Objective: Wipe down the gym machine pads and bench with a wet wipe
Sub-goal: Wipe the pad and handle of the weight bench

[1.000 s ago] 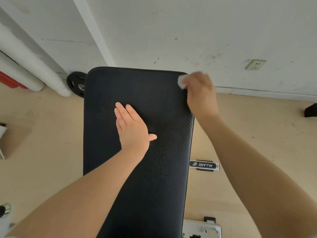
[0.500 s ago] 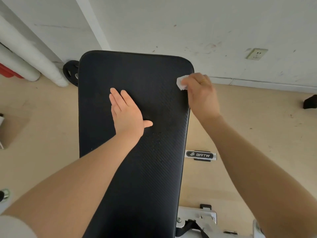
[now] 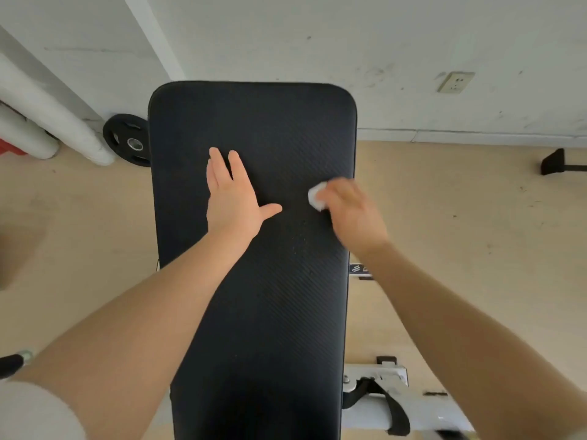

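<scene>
A long black padded bench (image 3: 273,128) with a ribbed surface runs away from me toward the wall. My left hand (image 3: 233,198) lies flat on the pad's middle, fingers straight and pointing away, thumb out to the right. My right hand (image 3: 352,214) is blurred near the pad's right edge and holds a small white wet wipe (image 3: 316,196) against the surface. Only the wipe's left end shows past my fingers.
A black weight plate (image 3: 125,141) leans by the wall left of the bench, beside white padded pipes (image 3: 47,122). The bench's white metal frame (image 3: 374,385) shows at the lower right. A wall socket (image 3: 455,81) and a dark foot (image 3: 554,161) lie to the right.
My right hand has slid the wipe from the pad's far right corner back toward me along the right side. The left hand stays flat on the pad.
</scene>
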### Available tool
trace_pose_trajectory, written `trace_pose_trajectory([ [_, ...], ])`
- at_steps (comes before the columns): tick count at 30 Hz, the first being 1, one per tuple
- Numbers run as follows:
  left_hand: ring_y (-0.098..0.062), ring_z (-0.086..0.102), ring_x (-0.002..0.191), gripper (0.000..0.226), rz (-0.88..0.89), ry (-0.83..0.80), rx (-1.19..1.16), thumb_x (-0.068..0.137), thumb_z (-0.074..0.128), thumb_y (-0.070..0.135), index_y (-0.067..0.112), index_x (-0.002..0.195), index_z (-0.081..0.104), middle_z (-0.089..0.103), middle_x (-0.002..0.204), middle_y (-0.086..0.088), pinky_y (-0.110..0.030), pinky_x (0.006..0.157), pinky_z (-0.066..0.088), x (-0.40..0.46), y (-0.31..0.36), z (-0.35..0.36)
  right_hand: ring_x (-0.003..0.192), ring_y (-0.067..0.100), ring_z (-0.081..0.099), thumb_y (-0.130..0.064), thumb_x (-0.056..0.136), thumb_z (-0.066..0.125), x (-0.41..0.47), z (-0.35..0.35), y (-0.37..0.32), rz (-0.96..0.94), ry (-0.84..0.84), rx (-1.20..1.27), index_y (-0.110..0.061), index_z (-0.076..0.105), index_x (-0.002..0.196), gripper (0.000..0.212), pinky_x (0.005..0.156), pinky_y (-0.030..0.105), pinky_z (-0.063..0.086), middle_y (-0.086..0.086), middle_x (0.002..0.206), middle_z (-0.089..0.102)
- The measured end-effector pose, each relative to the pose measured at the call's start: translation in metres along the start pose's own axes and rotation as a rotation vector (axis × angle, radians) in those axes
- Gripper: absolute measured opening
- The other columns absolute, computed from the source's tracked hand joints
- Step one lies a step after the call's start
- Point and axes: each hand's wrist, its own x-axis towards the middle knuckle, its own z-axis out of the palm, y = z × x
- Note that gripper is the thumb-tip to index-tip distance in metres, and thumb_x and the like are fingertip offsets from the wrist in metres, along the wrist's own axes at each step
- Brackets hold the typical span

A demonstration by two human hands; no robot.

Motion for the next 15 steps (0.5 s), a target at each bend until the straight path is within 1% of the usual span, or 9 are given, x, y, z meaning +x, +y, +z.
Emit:
trace_pose_trajectory([
  [3, -0.028, -0.008, 0.144, 0.111, 0.094, 0.008, -0.016, 0.075, 0.071, 0.04, 0.012, 0.148, -0.009, -0.017, 0.155, -0.011, -0.04, 0.115, 0.014, -0.014, -0.022, -0.002, 0.101, 0.016, 0.045, -0.006, 0.091, 0.04, 0.022, 0.001, -0.002, 0.114, 0.099, 0.08, -0.003, 0.061, 0.097, 0.023, 0.084, 0.024, 0.037, 0.004, 0.107, 0.056],
  [4, -0.029, -0.009, 0.144, 0.113, 0.125, 0.012, 0.017, 0.074, 0.071, 0.042, 0.011, 0.147, -0.009, -0.018, 0.155, -0.013, -0.04, 0.115, 0.011, -0.022, -0.03, 0.0, 0.1, 0.019, 0.047, -0.003, 0.089, 0.042, 0.016, 0.004, -0.006, 0.119, 0.124, 0.063, -0.003, 0.062, 0.096, 0.021, 0.084, 0.027, 0.04, 0.005, 0.106, 0.057],
  [6, -0.032, -0.01, 0.143, 0.116, 0.173, -0.01, 0.11, 0.072, 0.071, 0.045, 0.008, 0.147, -0.01, -0.019, 0.154, -0.017, -0.039, 0.115, 0.008, -0.038, -0.042, 0.01, 0.094, 0.024, 0.05, -0.001, 0.081, 0.048, -0.015, 0.017, -0.011, 0.036, 0.09, 0.069, -0.003, 0.063, 0.089, 0.017, 0.08, 0.031, 0.047, 0.009, 0.102, 0.063],
  [7, -0.033, -0.01, 0.143, 0.118, 0.188, -0.032, 0.142, 0.072, 0.071, 0.047, 0.006, 0.146, -0.01, -0.019, 0.153, -0.018, -0.038, 0.115, 0.006, -0.044, -0.046, 0.014, 0.093, 0.023, 0.051, -0.002, 0.079, 0.049, -0.035, 0.024, -0.013, -0.013, 0.029, 0.09, -0.005, 0.063, 0.086, 0.016, 0.078, 0.033, 0.049, 0.009, 0.1, 0.065],
  [9, -0.036, -0.005, 0.143, 0.118, 0.221, -0.055, 0.213, 0.07, 0.073, 0.048, 0.004, 0.147, -0.006, -0.014, 0.154, -0.02, -0.037, 0.113, 0.001, -0.054, -0.054, 0.02, 0.09, 0.025, 0.058, -0.001, 0.075, 0.051, -0.071, 0.029, -0.022, -0.112, -0.155, 0.085, -0.006, 0.064, 0.087, 0.018, 0.076, 0.036, 0.054, 0.008, 0.099, 0.067],
  [11, -0.041, 0.009, 0.142, 0.118, 0.262, -0.033, 0.337, 0.064, 0.078, 0.046, 0.001, 0.147, 0.006, 0.0, 0.154, -0.025, -0.039, 0.109, 0.004, -0.062, -0.063, 0.025, 0.083, 0.029, 0.063, 0.002, 0.072, 0.053, -0.084, 0.027, -0.024, -0.206, -0.267, 0.04, -0.007, 0.065, 0.089, 0.022, 0.07, 0.037, 0.057, 0.009, 0.096, 0.067],
  [12, -0.043, 0.014, 0.14, 0.119, 0.256, -0.01, 0.383, 0.061, 0.08, 0.045, -0.001, 0.146, 0.011, 0.006, 0.153, -0.027, -0.04, 0.108, 0.007, -0.066, -0.067, 0.027, 0.081, 0.03, 0.063, -0.001, 0.074, 0.049, -0.078, 0.025, -0.023, -0.237, -0.266, 0.015, -0.007, 0.065, 0.087, 0.021, 0.071, 0.035, 0.056, 0.01, 0.094, 0.067],
  [13, -0.044, 0.016, 0.14, 0.12, 0.233, 0.009, 0.409, 0.06, 0.08, 0.045, -0.003, 0.145, 0.011, 0.008, 0.152, -0.028, -0.041, 0.109, 0.008, -0.069, -0.069, 0.03, 0.083, 0.03, 0.061, -0.003, 0.077, 0.044, -0.066, 0.022, -0.022, -0.204, -0.244, 0.012, -0.007, 0.065, 0.087, 0.022, 0.075, 0.034, 0.052, 0.011, 0.094, 0.066],
  [15, -0.042, 0.006, 0.142, 0.121, 0.149, -0.017, 0.406, 0.067, 0.073, 0.05, -0.003, 0.145, -0.002, -0.002, 0.153, -0.027, -0.041, 0.112, 0.004, -0.072, -0.072, 0.035, 0.098, 0.03, 0.052, 0.001, 0.085, 0.041, -0.032, 0.017, -0.02, -0.058, -0.156, -0.043, -0.004, 0.064, 0.098, 0.026, 0.084, 0.033, 0.038, 0.014, 0.105, 0.06],
])
